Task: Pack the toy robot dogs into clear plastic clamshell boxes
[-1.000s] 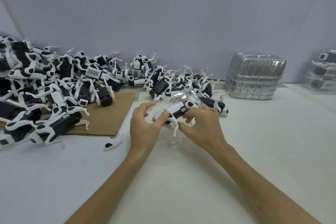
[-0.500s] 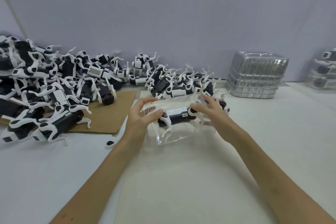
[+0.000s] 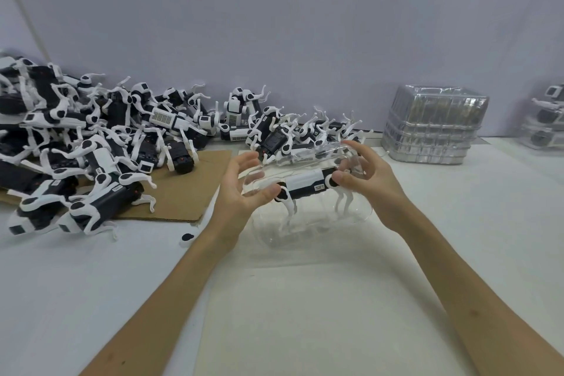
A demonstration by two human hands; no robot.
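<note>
A black-and-white toy robot dog [image 3: 305, 185] stands inside a clear plastic clamshell box [image 3: 314, 226] on the white table, legs down. My left hand [image 3: 241, 189] grips the box's left end, thumb on the front and fingers behind. My right hand [image 3: 369, 180] holds the right end, thumb pressed against the front near the dog's shoulder, fingers curled over the lid. The lid's top edge [image 3: 308, 154] arches over the dog's back. A large heap of unpacked toy dogs [image 3: 100, 143] lies at the left and behind the box.
A brown cardboard sheet [image 3: 186, 192] lies under part of the heap. A stack of empty clear clamshells [image 3: 433, 128] stands at the back right. Packed boxes [image 3: 546, 119] sit at the far right edge. A loose black-and-white part [image 3: 186, 237] lies near my left forearm.
The box with the dog has turned from tilted to level and lengthwise. My right hand moved from on top of the dog to the box's right end, and the hands spread apart.
</note>
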